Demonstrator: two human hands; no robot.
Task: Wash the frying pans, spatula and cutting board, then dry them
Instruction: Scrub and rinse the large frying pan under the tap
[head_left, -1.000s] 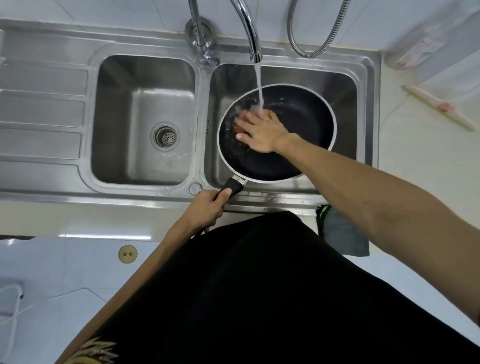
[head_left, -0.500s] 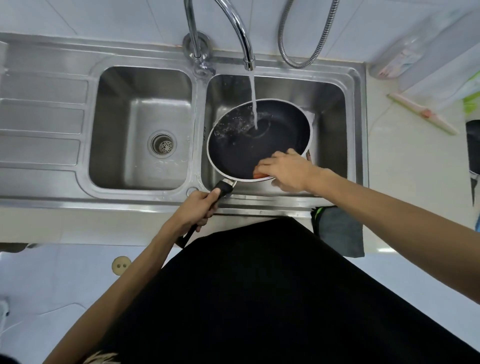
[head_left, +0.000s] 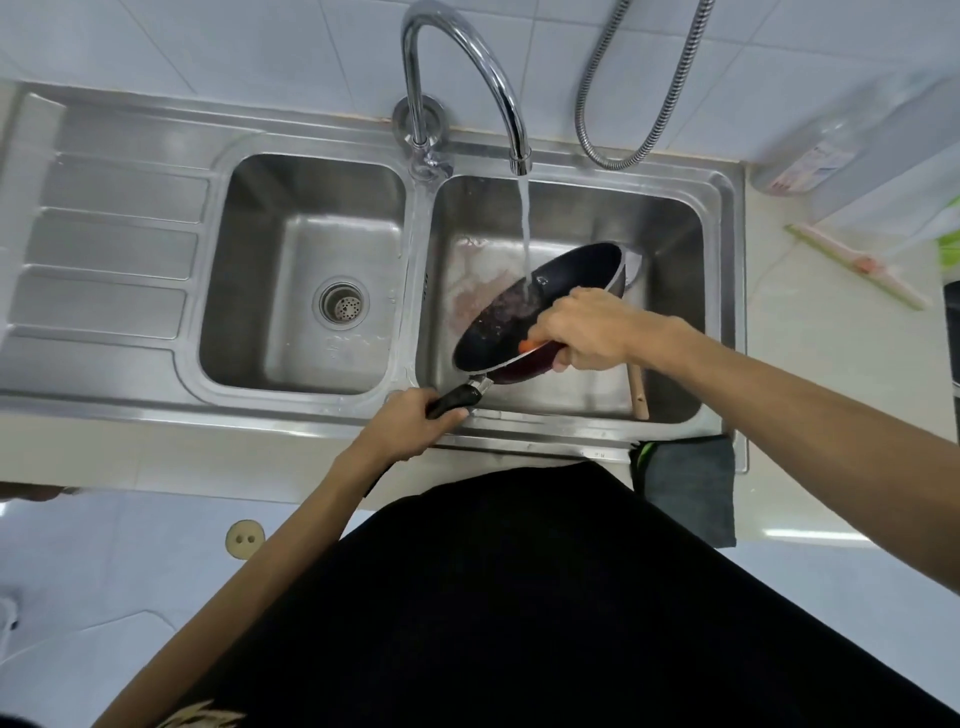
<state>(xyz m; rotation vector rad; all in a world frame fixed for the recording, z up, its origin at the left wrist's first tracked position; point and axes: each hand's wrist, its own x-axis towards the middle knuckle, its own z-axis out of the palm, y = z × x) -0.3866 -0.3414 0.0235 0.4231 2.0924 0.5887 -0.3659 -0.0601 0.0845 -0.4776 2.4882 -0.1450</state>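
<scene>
A black frying pan (head_left: 511, 317), wet inside, is held tilted over the right basin (head_left: 670, 244). Its handle (head_left: 457, 402) is gripped by the left hand (head_left: 415, 423), and an orange sponge (head_left: 527, 345) is pinched against its rim by the curled right hand (head_left: 587, 330). Tap water (head_left: 524, 223) is taken just beyond those fingers. A wooden stick (head_left: 639, 392) is half hidden beneath the right wrist. The pan's long axis runs from the left hand away rightward.

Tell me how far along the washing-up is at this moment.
Done: nothing looks finished or dried. In hand: the left hand grips the frying pan by its handle, tilting it under the running tap, while the right hand pinches an orange pad on its near rim. Left: a wooden handle, perhaps the spatula, lies in the right basin; the grey cloth hangs unused; no cutting board shows.
</scene>
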